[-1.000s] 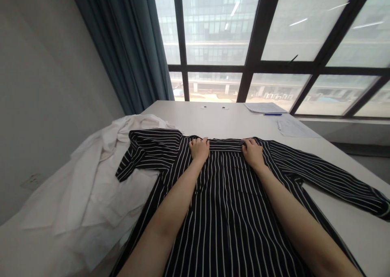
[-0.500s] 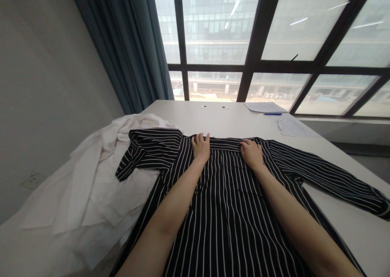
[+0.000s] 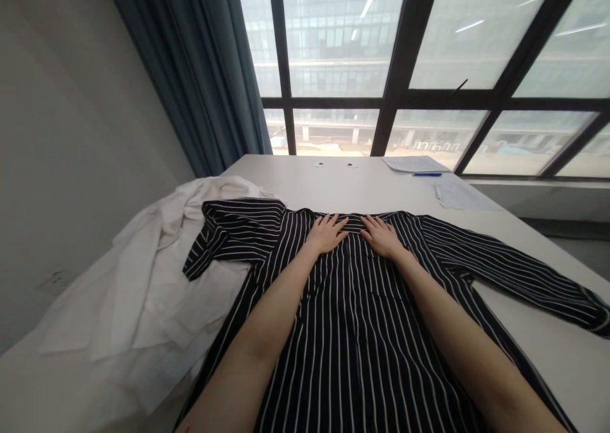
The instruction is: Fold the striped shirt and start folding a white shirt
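A black shirt with white stripes (image 3: 333, 331) lies spread out on the white table (image 3: 305, 185). Its left sleeve in view is bent over, while the other sleeve stretches out to the right. My left hand (image 3: 326, 234) rests flat near the shirt's collar edge, fingers spread. On the other side of the middle, my right hand (image 3: 381, 236) also lies flat on the cloth with its fingers apart. Both hands touch the fabric without gripping it, a short gap between them.
White garments (image 3: 162, 274) lie heaped at the left, partly under the bent sleeve. Sheets of paper (image 3: 464, 193) and a blue pen (image 3: 427, 175) lie at the far right of the table. Behind stand a dark blue curtain (image 3: 204, 70) and a window.
Both hands have moved inward along the collar edge, closer together. Their fingers, curled at the edge before, are now spread flat. The shirt has barely shifted.
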`<state>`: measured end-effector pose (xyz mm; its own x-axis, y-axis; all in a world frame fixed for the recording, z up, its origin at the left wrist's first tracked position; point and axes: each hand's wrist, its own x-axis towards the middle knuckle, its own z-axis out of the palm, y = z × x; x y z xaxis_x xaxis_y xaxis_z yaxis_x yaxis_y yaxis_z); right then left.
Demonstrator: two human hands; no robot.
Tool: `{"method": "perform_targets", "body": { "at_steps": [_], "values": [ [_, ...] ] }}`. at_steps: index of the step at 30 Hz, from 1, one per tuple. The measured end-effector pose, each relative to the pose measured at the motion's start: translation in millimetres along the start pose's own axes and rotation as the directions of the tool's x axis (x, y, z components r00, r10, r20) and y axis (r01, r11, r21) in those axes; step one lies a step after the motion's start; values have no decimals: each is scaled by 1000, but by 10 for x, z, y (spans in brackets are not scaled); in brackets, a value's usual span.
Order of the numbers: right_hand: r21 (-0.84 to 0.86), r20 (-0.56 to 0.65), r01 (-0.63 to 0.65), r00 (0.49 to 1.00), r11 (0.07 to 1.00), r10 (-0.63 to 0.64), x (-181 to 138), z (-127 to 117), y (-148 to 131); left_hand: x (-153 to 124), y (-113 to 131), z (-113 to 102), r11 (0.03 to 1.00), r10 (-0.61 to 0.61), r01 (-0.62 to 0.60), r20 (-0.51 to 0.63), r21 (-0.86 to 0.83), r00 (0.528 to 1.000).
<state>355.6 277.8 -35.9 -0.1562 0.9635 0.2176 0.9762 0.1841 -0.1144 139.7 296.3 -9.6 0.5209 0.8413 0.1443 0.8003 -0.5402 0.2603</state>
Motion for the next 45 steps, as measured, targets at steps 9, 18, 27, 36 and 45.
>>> {"method": "perform_targets", "body": {
  "at_steps": [9, 18, 27, 36, 45],
  "values": [
    [-38, -39, -33, 999, 999, 31, -44, -54, -52, -27, 27, -7, 1000, -6, 6, -9, 27, 1000],
    [-48, 6, 52, 999, 997, -52, -74, -144, -115, -32, 63, -25, 978, 176, -176, 6, 108, 984],
    [-70, 36, 9, 999, 998, -6, -80, -176, -137, 53, 162, -71, 984, 78, -93, 103, 150, 992],
    [-106, 108, -126, 985, 986, 137, -54, -124, -58, 170, 200, -68, 984, 16, -54, 219, 169, 976],
    [-82, 229, -121, 964, 989, 136, -33, -186, 19, 65, -399, -288, 968, -177, 117, 273, 222, 946]
  ]
}}
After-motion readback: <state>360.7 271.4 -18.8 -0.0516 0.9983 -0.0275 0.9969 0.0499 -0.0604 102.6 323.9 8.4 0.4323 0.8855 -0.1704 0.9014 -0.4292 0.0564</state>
